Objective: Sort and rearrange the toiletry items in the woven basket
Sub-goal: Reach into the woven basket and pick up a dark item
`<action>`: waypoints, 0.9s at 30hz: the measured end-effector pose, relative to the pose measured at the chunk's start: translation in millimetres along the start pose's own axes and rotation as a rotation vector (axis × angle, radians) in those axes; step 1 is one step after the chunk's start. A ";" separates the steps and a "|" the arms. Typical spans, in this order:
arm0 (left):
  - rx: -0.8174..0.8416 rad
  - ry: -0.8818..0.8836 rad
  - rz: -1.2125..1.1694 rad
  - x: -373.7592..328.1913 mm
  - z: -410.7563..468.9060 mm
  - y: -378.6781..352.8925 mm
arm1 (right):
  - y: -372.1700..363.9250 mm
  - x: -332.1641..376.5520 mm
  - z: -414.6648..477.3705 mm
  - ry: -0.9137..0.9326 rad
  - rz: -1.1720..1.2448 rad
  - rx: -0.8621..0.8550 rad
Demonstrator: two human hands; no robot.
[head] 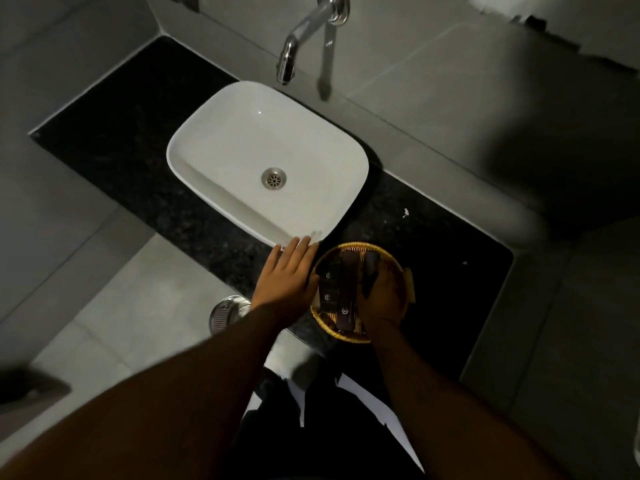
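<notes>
Setting: dim tiled bathroom seen from above; black speckled countertop [138, 140] carrying a white basin [242, 150].
Right hand [381, 299]: palm down inside the woven basket [325, 258], fingers curled round a dark toiletry item [370, 271]; the grip looks closed on it, though shadow hides the fingertips.
Held item, axis: long axis runs from the palm out past the fingertips, toward the basket's far rim.
Other basket contents: dark tubes and sachets [341, 296] lie just left of the right hand, side by side, their long axes roughly parallel to the held item; pale logos show on three of them.
Left hand [287, 275]: flat, fingers extended and close together, gripping nothing; it rests on the countertop with its thumb side against the basket's left rim.
Basket position: between the two hands, near the counter's front edge, with the rim below the right wrist reaching that edge.
Edges: fingertips of the left hand reach the near corner of the basin.
Open room: bare countertop extends to the right of the right hand; beyond the fingertips, a narrow dark strip separates basket and wall.
Periphery: chrome faucet [294, 53] on the wall above the basin; round metal floor drain [227, 315] beside the left forearm.
</notes>
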State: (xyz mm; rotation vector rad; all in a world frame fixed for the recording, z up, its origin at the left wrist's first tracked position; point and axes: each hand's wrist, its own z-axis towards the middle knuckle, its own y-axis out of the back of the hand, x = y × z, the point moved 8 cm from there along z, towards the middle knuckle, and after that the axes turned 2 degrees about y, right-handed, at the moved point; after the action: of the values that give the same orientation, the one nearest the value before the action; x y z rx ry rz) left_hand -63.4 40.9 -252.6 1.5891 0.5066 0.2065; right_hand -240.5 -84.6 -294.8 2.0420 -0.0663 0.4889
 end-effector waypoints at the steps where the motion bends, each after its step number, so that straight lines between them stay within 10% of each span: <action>1: 0.004 0.002 -0.001 -0.9 0.6 0.1 | 0.1 -2.4 0.3 -0.023 0.057 -0.009; 11: 0.074 0.147 -0.367 -18.8 38.7 42.3 | 22.1 10.6 -24.9 0.227 0.107 -0.064; 16: -0.026 -0.072 -0.190 -49.6 53.2 77.5 | 44.6 31.7 -36.7 0.452 0.141 -0.176; 27: 0.155 0.229 -0.787 -18.9 57.6 77.0 | 75.0 53.1 -39.6 0.517 0.375 -0.065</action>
State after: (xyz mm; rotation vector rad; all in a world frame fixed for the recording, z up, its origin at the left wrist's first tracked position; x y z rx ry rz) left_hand -40.5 -19.9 -179.1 1.4053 1.3056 -0.2579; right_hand -222.8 -80.5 -196.3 1.7855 -0.1511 1.2179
